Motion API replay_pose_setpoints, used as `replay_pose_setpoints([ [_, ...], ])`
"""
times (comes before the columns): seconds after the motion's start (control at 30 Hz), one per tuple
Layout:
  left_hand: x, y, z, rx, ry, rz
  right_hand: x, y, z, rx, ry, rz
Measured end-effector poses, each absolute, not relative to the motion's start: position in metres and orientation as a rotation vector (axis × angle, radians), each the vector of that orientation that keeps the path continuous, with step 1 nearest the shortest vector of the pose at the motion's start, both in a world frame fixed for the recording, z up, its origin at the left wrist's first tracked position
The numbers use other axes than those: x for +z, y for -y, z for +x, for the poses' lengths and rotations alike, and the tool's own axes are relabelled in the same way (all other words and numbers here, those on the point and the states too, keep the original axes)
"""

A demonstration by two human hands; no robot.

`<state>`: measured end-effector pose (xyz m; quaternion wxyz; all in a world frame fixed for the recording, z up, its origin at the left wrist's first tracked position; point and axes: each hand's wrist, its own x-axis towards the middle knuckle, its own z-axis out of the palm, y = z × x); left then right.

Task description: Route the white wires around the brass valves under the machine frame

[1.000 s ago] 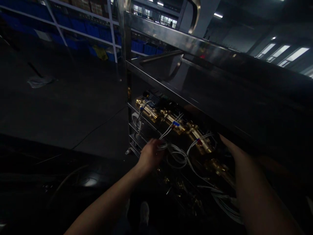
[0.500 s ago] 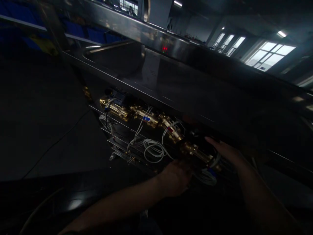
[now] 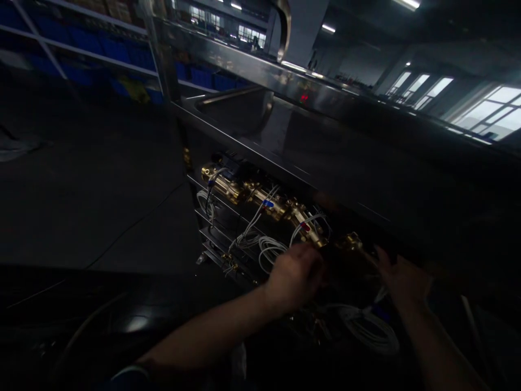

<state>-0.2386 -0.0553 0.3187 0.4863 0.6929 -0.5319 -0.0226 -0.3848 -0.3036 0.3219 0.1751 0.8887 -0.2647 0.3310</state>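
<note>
A row of brass valve fittings (image 3: 252, 193) runs under the edge of a steel counter (image 3: 309, 141), with white cables (image 3: 268, 247) looped below it. My left hand (image 3: 295, 274) is curled at the right end of the brass row, fingers closed around something dark that I cannot make out. My right hand (image 3: 401, 277) reaches in just right of it, near a brass fitting (image 3: 352, 240), fingers partly spread. A coil of white cable (image 3: 368, 328) hangs below my right wrist. The light is very dim.
A dark floor (image 3: 93, 184) lies to the left, with a thin cable across it. Shelving with blue bins (image 3: 101, 49) stands at the back left. Bright windows (image 3: 484, 111) show at the far right. A curved steel handle (image 3: 285, 27) rises above the counter.
My left hand moved from the cable loops at the left to the right end of the brass row. My right hand shifted lower and right. The view swung about.
</note>
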Motion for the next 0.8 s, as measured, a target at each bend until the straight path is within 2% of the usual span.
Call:
replay_pose_setpoints([
  [0.07, 0.333, 0.051, -0.205, 0.202, 1.161, 1.825, 0.312, 0.290, -0.380, 0.992, 0.672, 2.425],
  [0.2, 0.335, 0.056, -0.171, 0.087, 1.277, 1.988, 0.292, 0.267, -0.380, 1.042, 0.376, 2.376],
  [0.4, 0.308, 0.051, -0.190, 0.161, 1.345, 2.170, 0.287, 0.235, -0.375, 0.882, 0.397, 2.376],
  [0.5, 0.298, 0.042, -0.193, 0.204, 1.278, 2.129, 0.299, 0.206, -0.378, 0.782, 0.405, 2.381],
  [0.6, 0.304, 0.035, -0.169, 0.393, 1.179, 1.958, 0.320, 0.183, -0.377, 0.852, 0.342, 2.354],
  [0.7, 0.330, 0.041, -0.123, 0.637, 1.144, 1.919, 0.346, 0.171, -0.359, 0.977, 0.290, 2.286],
  [0.8, 0.364, 0.065, -0.073, 0.592, 1.410, 2.112, 0.367, 0.164, -0.332, 1.133, 0.227, 2.235],
])
